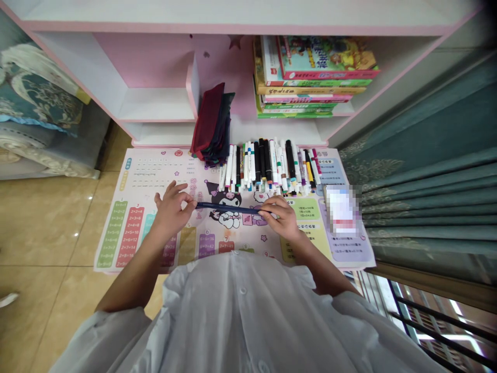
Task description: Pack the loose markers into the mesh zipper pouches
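Observation:
A long, thin dark blue thing (229, 207), seen edge-on, stretches level between my two hands above the printed desk mat. I cannot tell what kind of thing it is. Its left end is pinched between the thumb and forefinger of my left hand (174, 207), whose other fingers are spread. At the other end, the fingers of my right hand (280, 215) close on it. Just beyond it lies a wide row of markers (267, 163) with white, black and coloured barrels. Dark red and navy pouches (212, 124) are stacked behind the row's left end.
The mat (135, 166) carries printed tables and cartoon figures. A phone with a blurred screen (344, 210) lies at its right. Books (314, 77) are piled on the shelf (155, 103) behind. Teal curtains (427, 150) hang at the right; a grey sofa (89, 124) stands left.

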The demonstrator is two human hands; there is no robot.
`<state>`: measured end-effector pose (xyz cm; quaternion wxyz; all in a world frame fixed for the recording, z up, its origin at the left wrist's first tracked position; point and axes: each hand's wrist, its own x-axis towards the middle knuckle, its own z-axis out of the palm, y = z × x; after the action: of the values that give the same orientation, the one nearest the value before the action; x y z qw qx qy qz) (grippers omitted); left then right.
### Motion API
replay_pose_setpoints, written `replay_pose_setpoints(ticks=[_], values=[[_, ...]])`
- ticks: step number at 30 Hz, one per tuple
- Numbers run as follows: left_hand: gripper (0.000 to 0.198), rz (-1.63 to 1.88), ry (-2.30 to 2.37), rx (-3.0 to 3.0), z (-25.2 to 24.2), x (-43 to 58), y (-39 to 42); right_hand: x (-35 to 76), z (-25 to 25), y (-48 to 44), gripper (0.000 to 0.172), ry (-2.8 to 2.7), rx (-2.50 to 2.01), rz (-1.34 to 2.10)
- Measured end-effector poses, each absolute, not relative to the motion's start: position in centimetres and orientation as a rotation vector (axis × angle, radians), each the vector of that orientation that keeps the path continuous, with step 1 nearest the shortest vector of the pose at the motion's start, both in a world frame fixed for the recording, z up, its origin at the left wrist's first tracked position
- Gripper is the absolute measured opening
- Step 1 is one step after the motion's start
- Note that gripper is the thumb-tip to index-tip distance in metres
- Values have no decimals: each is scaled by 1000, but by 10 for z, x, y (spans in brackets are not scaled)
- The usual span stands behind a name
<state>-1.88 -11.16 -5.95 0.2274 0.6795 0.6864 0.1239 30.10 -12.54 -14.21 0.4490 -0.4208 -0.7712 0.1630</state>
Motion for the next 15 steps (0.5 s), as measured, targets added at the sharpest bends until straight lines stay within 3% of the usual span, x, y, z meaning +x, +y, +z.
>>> replay_pose_setpoints(ticks=[15], values=[[17,356,1901,1818,-58,-28,-110,301,-143,-124,12,-1917,-1004,402]])
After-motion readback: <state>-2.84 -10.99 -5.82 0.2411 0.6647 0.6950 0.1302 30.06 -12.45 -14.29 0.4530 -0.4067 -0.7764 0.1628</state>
